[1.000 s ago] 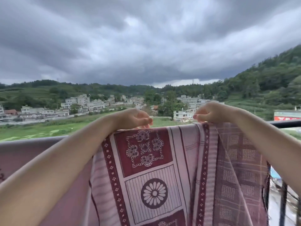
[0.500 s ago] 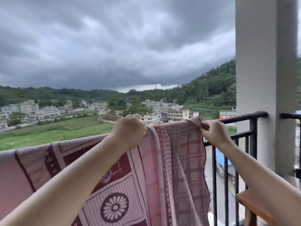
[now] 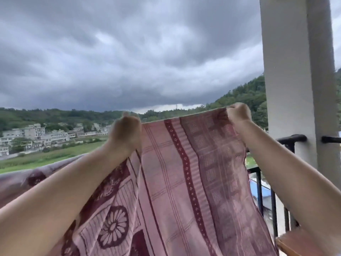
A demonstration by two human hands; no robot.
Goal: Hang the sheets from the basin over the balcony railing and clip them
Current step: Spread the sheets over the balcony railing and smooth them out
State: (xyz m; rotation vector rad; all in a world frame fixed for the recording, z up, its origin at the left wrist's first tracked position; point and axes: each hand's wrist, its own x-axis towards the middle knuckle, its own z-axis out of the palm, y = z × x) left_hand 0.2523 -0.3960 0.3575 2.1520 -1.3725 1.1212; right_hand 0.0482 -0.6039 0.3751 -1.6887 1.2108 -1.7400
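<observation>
A pink sheet (image 3: pixel 177 174) with dark red borders and flower medallions is lifted up in front of me, its top edge stretched between my two hands above the railing. My left hand (image 3: pixel 127 133) grips the top edge at the middle; it is blurred. At the upper right corner, my right hand (image 3: pixel 239 114) pinches the sheet. The black balcony railing (image 3: pixel 291 139) shows only at the right, beside the sheet's hanging edge. The sheet's left part (image 3: pixel 24 179) lies draped along the railing line. No basin or clips are in view.
A white square pillar (image 3: pixel 297 80) rises at the right, with the railing fixed to both its sides. A brown wooden ledge (image 3: pixel 297 243) sits at the bottom right, by the railing bars. Beyond are fields, houses and hills under dark clouds.
Both hands have raised the sheet's top edge up off the railing and spread it wider. The view has kept turning right, bringing the pillar further in.
</observation>
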